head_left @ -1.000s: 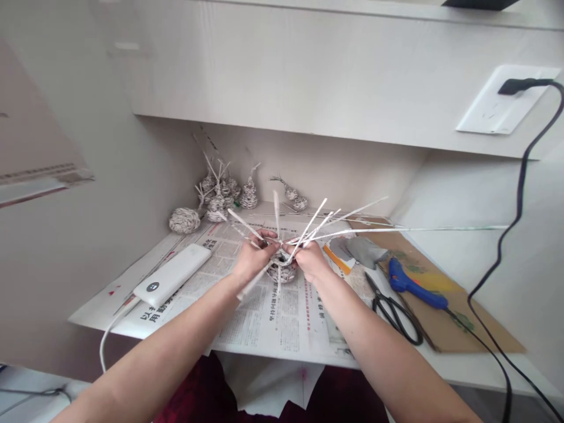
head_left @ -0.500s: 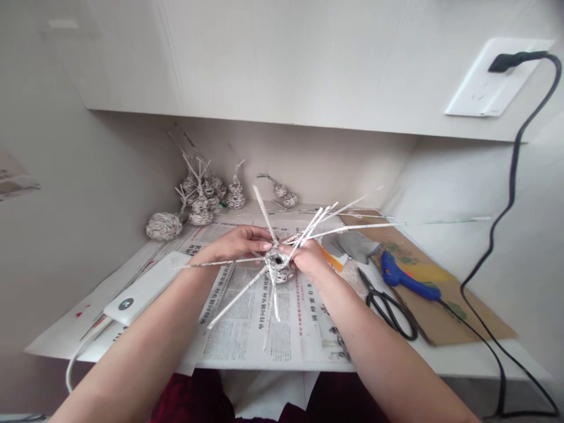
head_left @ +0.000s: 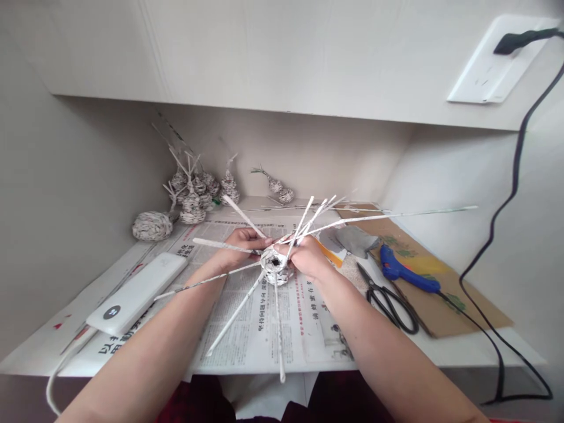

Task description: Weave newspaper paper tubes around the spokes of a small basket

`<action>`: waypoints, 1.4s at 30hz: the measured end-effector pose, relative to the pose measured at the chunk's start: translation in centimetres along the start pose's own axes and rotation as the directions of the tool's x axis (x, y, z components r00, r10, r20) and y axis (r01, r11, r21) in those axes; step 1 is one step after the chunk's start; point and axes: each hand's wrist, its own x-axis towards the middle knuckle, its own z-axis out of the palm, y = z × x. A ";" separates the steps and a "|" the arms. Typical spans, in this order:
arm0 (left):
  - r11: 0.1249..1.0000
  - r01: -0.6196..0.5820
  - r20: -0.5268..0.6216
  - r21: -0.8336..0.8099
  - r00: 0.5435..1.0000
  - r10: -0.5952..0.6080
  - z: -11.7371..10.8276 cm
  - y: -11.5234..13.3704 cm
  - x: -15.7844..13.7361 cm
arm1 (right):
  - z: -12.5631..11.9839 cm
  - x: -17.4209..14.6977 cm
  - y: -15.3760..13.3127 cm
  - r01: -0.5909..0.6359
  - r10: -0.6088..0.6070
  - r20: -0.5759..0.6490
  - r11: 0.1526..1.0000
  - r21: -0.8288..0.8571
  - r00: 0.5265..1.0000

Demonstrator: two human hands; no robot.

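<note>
Between my hands is a small woven piece of rolled newspaper (head_left: 275, 275), its round opening turned up toward me. Several white paper sticks (head_left: 237, 314) spread from it on all sides. My left hand (head_left: 245, 244) grips its far left side, fingers curled around the edge and base of the sticks. My right hand (head_left: 305, 256) pinches the right side, where several sticks cross and one long paper strip (head_left: 374, 218) runs far off to the right. Some fingertips are hidden behind the weave.
Newspaper (head_left: 247, 329) covers the table. Black scissors (head_left: 388, 302) and a blue glue gun (head_left: 408, 273) on cardboard (head_left: 471, 311) lie to the right, with a black cord (head_left: 513, 194). A white power bank (head_left: 138, 291) lies left. Woven gourd shapes (head_left: 192, 205) stand at the back left.
The woven piece has turned between my hands, so its sticks point in different directions, more of them toward the left. My view has shifted slightly. Both hands keep their hold.
</note>
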 end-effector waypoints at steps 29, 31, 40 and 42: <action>0.999 0.046 0.020 -0.017 0.999 -0.046 -0.7 -0.4 0.2 | -0.7 0.1 -1.1 -0.076 0.078 -0.022 0.996 0.054 0.997; 0.999 0.024 0.007 -0.035 1.000 -0.024 -0.7 -0.6 0.3 | -0.7 0.1 -1.1 -0.072 0.073 -0.013 0.995 0.071 0.997; 0.999 -0.006 -0.019 -0.052 1.000 0.005 -0.5 -0.3 0.1 | 0.2 -0.2 -1.2 -0.011 0.022 -0.118 0.995 0.095 0.993; 0.999 -0.019 -0.018 -0.035 1.000 0.018 -0.5 -0.1 0.1 | 0.4 -0.2 -1.1 -0.002 0.016 -0.124 0.994 0.110 0.992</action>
